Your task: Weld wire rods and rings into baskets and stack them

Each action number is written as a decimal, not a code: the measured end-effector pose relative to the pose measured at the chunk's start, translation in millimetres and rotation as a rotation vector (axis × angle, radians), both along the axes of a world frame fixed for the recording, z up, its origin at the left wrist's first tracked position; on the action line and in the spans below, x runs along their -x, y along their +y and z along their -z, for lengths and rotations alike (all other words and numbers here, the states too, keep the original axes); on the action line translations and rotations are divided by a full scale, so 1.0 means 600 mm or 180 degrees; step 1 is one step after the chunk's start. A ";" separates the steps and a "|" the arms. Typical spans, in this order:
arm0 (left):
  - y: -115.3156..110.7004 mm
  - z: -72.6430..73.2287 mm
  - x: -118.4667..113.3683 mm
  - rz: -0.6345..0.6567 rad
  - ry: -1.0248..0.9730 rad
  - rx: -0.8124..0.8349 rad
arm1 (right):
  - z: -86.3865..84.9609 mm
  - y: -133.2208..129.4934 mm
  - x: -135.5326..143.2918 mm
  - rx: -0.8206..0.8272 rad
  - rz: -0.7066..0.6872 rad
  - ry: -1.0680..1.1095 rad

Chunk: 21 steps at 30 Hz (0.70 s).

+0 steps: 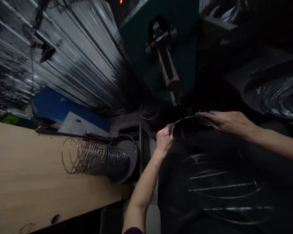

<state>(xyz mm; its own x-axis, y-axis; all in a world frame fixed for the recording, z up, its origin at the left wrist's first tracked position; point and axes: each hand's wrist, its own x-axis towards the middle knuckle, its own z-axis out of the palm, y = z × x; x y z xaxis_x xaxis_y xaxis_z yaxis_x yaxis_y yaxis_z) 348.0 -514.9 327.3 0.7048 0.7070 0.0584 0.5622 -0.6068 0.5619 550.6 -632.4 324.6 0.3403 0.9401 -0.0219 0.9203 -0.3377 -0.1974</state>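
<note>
A thin, curved metal wire (187, 117) arches between my two hands. My left hand (164, 140) is closed, pinching its left end. The fingers of my right hand (226, 122) are pressed together on the right end, thumb and fingertips dark in shadow. Whether the wire is a full ring I cannot tell. Below my hands, on dark cloth over my lap, lie several round wire grids (224, 188), blurred and dim. In front of my hands, a machine (169, 66) with a pale jutting arm stands against a dark green panel.
Wire frames (95, 157) are stacked on a dark round base (134, 157) beside a wooden board (21, 162). A basin (250, 92) of shiny wire rings sits at right. Behind the board are a black crate (140, 136), a blue panel (53, 104) and long metal rods (80, 48).
</note>
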 end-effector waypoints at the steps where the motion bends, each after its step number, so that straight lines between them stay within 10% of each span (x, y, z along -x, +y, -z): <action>1: 0.010 -0.004 -0.006 0.0060 0.0042 0.0007 | -0.007 0.003 -0.001 0.0117 0.0030 0.0001; 13: 0.098 -0.046 -0.045 0.0623 0.0349 -0.0137 | -0.080 0.062 -0.016 0.0716 -0.0214 -0.0390; 21: 0.128 -0.050 -0.061 0.0632 0.0150 -0.0097 | -0.051 0.089 -0.046 0.0440 -0.0144 -0.0388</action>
